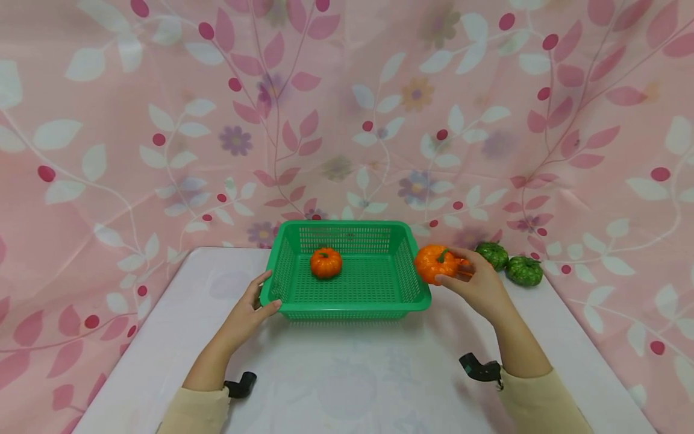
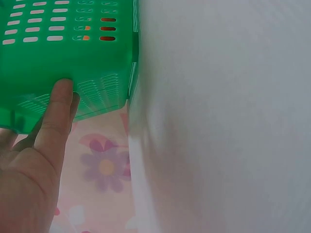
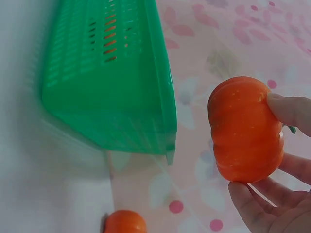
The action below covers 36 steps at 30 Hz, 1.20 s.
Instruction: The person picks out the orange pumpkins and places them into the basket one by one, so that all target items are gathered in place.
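- Head view: the right hand (image 1: 481, 288) grips an orange pumpkin (image 1: 432, 261) by its right side, just beside the right rim of the green basket (image 1: 352, 306). The left hand (image 1: 245, 312) rests against the basket's near left corner, fingers extended. A small pumpkin (image 1: 326, 263) sits inside, left of the middle; another orange piece (image 1: 465, 265) is mostly hidden behind the right hand.
- Left wrist view: straight fingers touch the basket's outside; its contents show only as orange specks through slots.
- Right wrist view: thumb and fingertips span the held pumpkin, apart from the basket. Its glossy skin looks light, stiff and slightly slippery; the broad sides seem the best hold. An orange thing (image 3: 125, 223) is cut off below.
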{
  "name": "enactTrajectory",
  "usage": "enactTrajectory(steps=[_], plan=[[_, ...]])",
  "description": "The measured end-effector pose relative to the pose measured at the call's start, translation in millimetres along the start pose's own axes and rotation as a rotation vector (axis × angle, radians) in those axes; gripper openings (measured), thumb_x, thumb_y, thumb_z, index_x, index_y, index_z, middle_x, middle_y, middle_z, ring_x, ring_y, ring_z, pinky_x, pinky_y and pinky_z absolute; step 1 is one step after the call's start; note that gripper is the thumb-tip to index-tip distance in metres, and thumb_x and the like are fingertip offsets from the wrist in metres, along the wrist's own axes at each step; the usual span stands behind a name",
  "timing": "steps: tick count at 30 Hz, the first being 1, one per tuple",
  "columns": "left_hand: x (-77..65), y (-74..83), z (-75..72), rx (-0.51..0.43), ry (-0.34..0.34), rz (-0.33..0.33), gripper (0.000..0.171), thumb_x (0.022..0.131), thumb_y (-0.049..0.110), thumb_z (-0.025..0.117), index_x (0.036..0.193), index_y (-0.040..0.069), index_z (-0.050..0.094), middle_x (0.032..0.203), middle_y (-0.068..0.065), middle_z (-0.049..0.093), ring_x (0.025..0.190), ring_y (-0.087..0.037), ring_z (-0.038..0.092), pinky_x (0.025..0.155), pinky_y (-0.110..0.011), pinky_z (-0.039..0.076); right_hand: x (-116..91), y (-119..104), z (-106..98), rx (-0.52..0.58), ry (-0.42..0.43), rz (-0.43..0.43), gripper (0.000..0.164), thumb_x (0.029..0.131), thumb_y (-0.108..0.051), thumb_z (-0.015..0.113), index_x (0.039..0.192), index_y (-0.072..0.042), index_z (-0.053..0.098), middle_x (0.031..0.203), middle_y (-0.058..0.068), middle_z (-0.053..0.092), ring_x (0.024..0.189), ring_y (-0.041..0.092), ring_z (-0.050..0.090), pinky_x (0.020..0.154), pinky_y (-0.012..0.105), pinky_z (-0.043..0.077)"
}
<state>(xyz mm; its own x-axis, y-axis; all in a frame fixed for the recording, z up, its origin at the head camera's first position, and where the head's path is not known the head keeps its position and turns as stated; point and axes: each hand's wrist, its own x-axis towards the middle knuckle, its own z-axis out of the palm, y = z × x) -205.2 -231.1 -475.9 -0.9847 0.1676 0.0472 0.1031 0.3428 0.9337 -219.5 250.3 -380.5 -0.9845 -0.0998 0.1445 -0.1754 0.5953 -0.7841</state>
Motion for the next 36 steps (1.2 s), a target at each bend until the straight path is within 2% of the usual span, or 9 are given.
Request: enactTrajectory(steps=[5, 14, 28, 36], plan=[[0.3, 0.0, -0.4, 0.007, 0.001, -0.005, 0.078, 0.099, 0.028, 0.065, 0.161, 0.021, 0.017, 0.154, -0.025, 0.034, 0.135, -0.042, 0.044, 0.105, -0.054, 0.041, 4.9, -5.8, 12.7, 0.052, -0.015, -0.029, 0.076, 0.088, -0.039, 0.078, 0.149, -0.008, 0.044, 0.139, 0.018, 0.047, 0.123, 0.041, 0.054, 0.097, 0.051, 0.05], [1.6, 1.3, -1.5, -0.003, -0.003, -0.002, 0.079, 0.099, 0.026, 0.065, 0.161, 0.019, 0.016, 0.155, -0.026, 0.032, 0.135, -0.043, 0.044, 0.104, -0.053, 0.043, 17.2, -19.3, 38.0, 0.131, -0.022, -0.062, 0.073, 0.086, -0.037, 0.08, 0.147, -0.013, 0.048, 0.142, 0.014, 0.047, 0.124, 0.038, 0.055, 0.102, 0.05, 0.047], [0.2, -2.2, -1.1, -0.022, -0.014, -0.003, 0.079, 0.099, 0.025, 0.065, 0.161, 0.021, 0.016, 0.157, -0.025, 0.031, 0.135, -0.042, 0.044, 0.105, -0.053, 0.043, 30.0, -40.7, 74.4, 0.174, -0.031, -0.126, 0.069, 0.084, -0.029, 0.083, 0.144, -0.012, 0.052, 0.14, 0.015, 0.049, 0.12, 0.037, 0.057, 0.099, 0.051, 0.049], [0.7, -1.4, -1.2, -0.026, -0.015, -0.002, 0.078, 0.1, 0.024, 0.064, 0.161, 0.021, 0.016, 0.157, -0.025, 0.03, 0.134, -0.041, 0.045, 0.105, -0.053, 0.043, 37.0, -48.0, 95.2, 0.181, -0.074, -0.129, 0.067, 0.084, -0.032, 0.083, 0.142, -0.017, 0.054, 0.14, 0.01, 0.05, 0.115, 0.035, 0.061, 0.094, 0.048, 0.053]])
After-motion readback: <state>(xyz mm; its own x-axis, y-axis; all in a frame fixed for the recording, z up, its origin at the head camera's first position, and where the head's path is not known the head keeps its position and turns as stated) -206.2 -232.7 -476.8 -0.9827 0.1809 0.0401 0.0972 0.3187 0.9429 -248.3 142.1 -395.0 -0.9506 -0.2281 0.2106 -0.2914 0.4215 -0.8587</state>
